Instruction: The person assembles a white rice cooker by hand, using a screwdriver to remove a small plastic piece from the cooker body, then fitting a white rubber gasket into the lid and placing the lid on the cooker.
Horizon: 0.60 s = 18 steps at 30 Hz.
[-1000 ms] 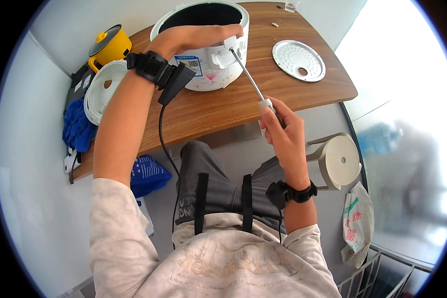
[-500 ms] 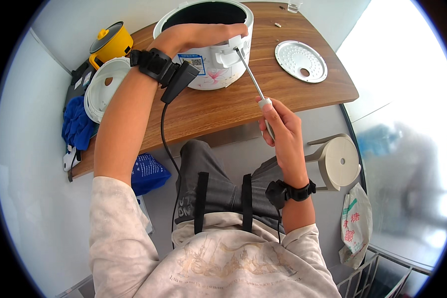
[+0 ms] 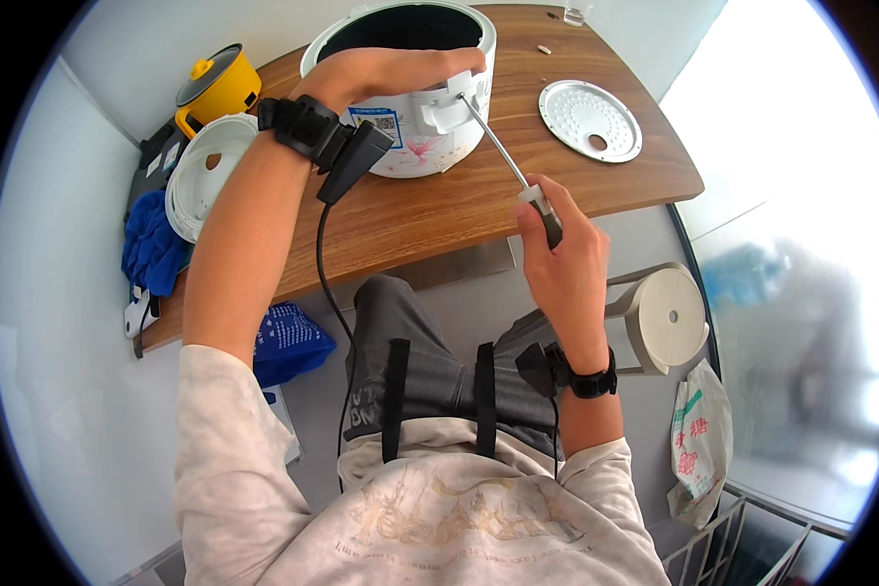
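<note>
One screwdriver (image 3: 529, 193) is clasped by its handle in my right fingers (image 3: 561, 199), its tip beyond them at the side of the white pot (image 3: 430, 154), whose rim my left fingers (image 3: 447, 62) cross, grip unclear.

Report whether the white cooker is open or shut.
Open: the white cooker has no lid on, and its dark interior shows beyond the left hand.

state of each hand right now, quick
Left hand: laid against the white pot; whether it grips cannot be told.
Right hand: closed, holding the screwdriver.
</note>
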Available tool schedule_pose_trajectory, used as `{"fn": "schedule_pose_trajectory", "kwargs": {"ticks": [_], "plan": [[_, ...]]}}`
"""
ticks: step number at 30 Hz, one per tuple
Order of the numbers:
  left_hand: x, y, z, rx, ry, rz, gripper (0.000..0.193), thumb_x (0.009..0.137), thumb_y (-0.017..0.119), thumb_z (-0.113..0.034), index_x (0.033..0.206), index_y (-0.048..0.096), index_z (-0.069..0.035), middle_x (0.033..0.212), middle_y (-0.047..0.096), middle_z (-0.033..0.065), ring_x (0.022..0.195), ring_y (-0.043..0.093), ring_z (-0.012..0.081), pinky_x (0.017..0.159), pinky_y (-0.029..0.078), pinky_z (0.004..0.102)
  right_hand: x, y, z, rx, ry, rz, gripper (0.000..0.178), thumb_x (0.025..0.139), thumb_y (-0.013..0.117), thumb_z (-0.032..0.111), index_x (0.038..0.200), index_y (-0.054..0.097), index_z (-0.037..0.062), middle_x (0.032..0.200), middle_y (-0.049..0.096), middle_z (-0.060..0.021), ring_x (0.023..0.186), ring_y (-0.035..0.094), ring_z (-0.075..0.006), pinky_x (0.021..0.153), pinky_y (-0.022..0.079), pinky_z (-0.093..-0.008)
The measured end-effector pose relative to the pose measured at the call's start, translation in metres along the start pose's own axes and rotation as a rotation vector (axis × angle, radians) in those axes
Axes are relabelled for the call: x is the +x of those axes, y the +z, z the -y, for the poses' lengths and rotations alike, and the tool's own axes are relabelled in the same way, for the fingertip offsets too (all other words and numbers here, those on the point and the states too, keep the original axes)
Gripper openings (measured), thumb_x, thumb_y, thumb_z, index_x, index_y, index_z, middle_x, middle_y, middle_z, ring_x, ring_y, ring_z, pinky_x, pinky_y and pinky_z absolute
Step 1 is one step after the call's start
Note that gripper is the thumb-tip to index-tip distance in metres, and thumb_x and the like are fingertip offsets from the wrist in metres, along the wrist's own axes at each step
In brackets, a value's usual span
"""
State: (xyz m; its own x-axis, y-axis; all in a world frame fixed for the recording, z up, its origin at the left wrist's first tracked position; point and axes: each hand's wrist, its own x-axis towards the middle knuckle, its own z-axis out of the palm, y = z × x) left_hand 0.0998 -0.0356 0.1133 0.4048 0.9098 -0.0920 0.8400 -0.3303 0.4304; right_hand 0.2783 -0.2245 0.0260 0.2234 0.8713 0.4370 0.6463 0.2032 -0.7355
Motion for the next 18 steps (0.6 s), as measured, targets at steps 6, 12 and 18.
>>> {"fn": "schedule_pose_trajectory", "kwargs": {"ticks": [6,12,18], "plan": [[-0.006,0.0,-0.006,-0.002,-0.036,0.011,0.101,0.08,0.045,-0.081,0.156,0.041,-0.015,0.161,0.031,0.0268,0.148,0.03,0.0431,0.114,0.027,0.0563,0.01,-0.01,-0.001,-0.45,-0.23,-0.202,0.032,0.085,0.073,0.01,0.117,0.068,0.0158,0.084,0.062,-0.0029,0.073,0.062,-0.0218,0.063,0.047,-0.0375],[-0.003,-0.002,-0.003,-0.04,-0.025,0.071,0.103,0.08,0.043,-0.083,0.158,0.038,-0.016,0.162,0.029,0.0251,0.149,0.029,0.0434,0.115,0.025,0.0565,0.016,-0.006,-0.013,-0.453,-0.243,-0.254,0.034,0.084,0.073,0.007,0.117,0.068,0.0158,0.084,0.062,-0.0018,0.072,0.06,-0.0236,0.07,0.047,-0.0381],[0.002,0.003,0.004,-0.044,0.017,0.017,0.096,0.082,0.043,-0.08,0.154,0.045,-0.016,0.159,0.035,0.025,0.146,0.034,0.0426,0.115,0.025,0.0556,0.002,0.006,-0.021,0.253,0.121,-0.008,0.029,0.095,0.068,0.015,0.124,0.064,0.0079,0.076,0.061,-0.003,0.062,0.054,-0.0159,0.061,0.045,-0.0317]]}}
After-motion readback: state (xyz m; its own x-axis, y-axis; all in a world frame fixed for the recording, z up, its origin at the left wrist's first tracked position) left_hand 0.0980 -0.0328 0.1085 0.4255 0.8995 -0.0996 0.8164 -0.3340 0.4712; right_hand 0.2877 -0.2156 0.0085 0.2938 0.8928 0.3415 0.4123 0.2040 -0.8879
